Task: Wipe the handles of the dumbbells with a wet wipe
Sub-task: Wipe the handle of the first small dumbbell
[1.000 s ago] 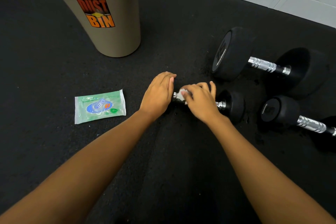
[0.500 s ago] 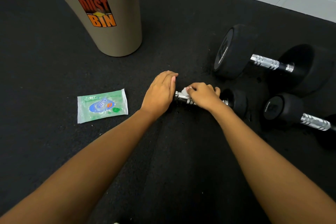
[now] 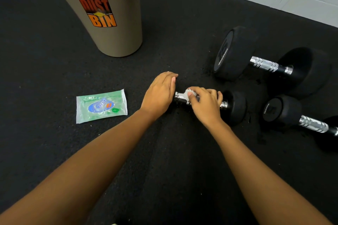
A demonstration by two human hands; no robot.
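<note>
A small dumbbell with black rubber ends and a chrome handle [image 3: 180, 97] is seen lying on the black speckled rubber floor [image 3: 45, 71], and its handle is being gripped between the two hands. The left hand [image 3: 159, 93] is laid flat and nearly closed-fingered over the dumbbell's left end, which is hidden beneath the palm. The right hand [image 3: 206, 105] is curled around the handle, and a crumpled white wet wipe [image 3: 188, 94] is pinched under its fingers against the chrome. The right rubber end [image 3: 236, 107] is left uncovered just beside the right wrist. A large black dumbbell [image 3: 236, 52] is placed behind, and a mid-sized black dumbbell [image 3: 281, 110] is placed to the right, both with bare chrome handles. A green plastic packet of wipes [image 3: 101, 106] is laid flat left of the hands, and a beige plastic bin labelled "DUST BIN" [image 3: 109, 14] is stood further back.
</note>
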